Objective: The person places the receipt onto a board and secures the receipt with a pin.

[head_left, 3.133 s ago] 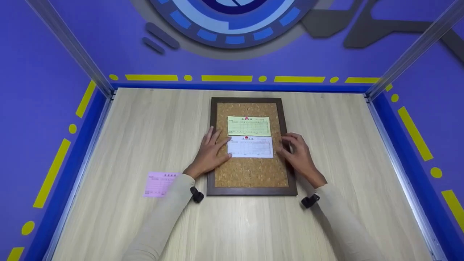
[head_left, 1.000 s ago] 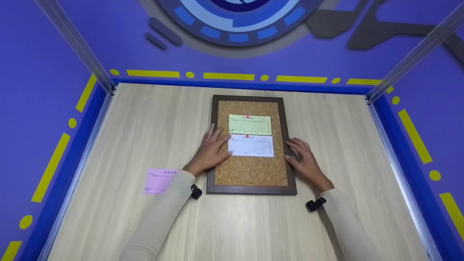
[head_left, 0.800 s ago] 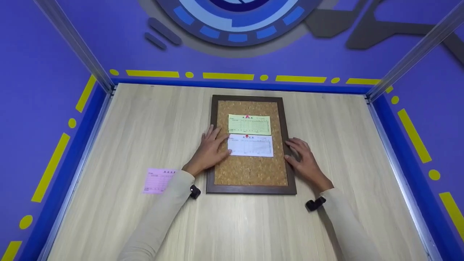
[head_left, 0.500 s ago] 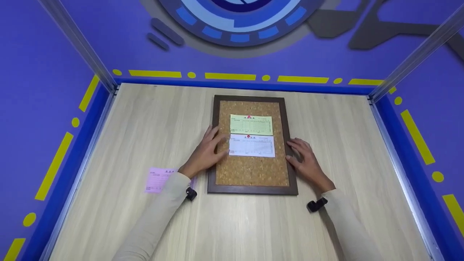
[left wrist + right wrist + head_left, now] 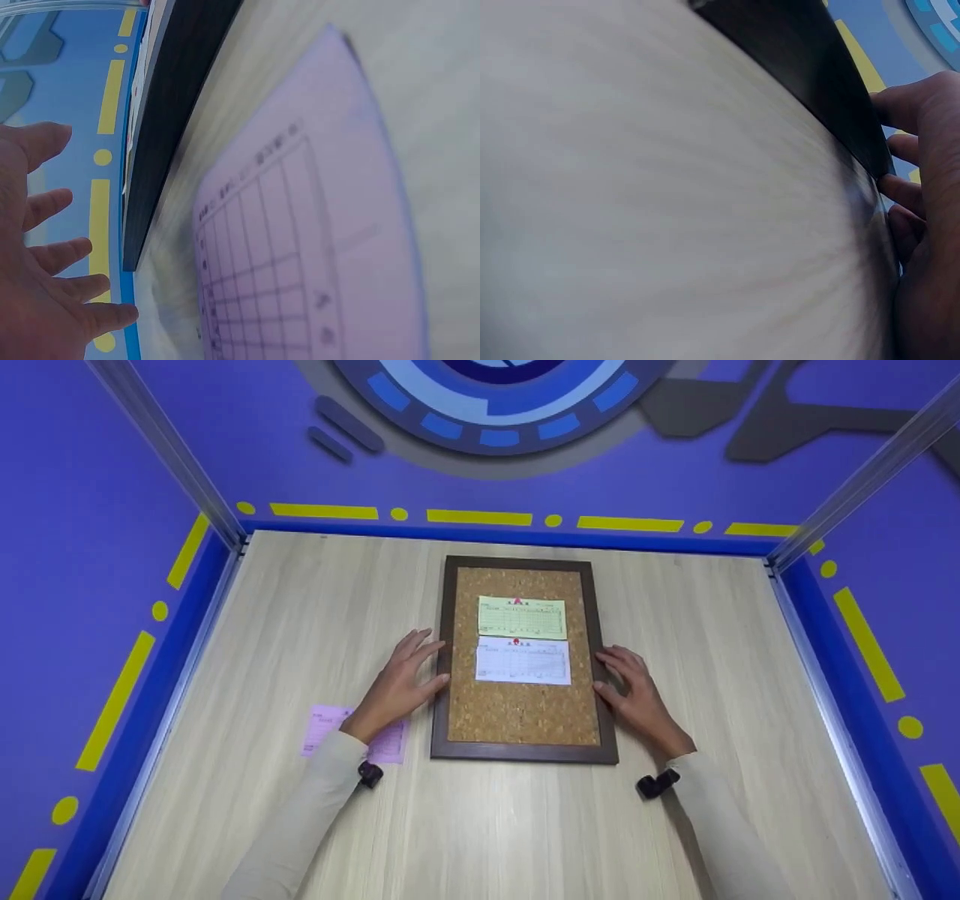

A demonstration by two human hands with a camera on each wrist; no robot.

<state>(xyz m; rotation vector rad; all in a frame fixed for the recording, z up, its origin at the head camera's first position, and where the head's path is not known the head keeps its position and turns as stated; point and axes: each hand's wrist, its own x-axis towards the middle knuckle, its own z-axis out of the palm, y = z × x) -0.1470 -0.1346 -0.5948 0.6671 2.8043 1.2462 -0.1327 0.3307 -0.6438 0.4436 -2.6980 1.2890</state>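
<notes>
A cork board [image 5: 521,716] with a dark brown frame lies flat on the table. Pinned on it are a pale green form slip [image 5: 523,621], under a pink pushpin [image 5: 517,601], and just below it a white form slip [image 5: 523,664] with a red pushpin [image 5: 516,641]. My left hand [image 5: 396,682] is spread at the frame's left side, holding nothing. Its forearm partly covers a pink form slip [image 5: 321,726] on the table, seen close in the left wrist view. My right hand [image 5: 636,697] rests its fingertips and thumb against the frame's right edge [image 5: 802,67], fingers loosely bent.
The light wood table [image 5: 510,832] is walled on three sides by blue panels [image 5: 112,510] with yellow dashes. Metal corner posts [image 5: 172,457] stand at the back left and back right. A small black camera sits on each wrist.
My left hand has moved left off the white slip and cork to the frame's left side, over the pink slip. Earlier, my right hand slid from the cork to the frame's right edge.
</notes>
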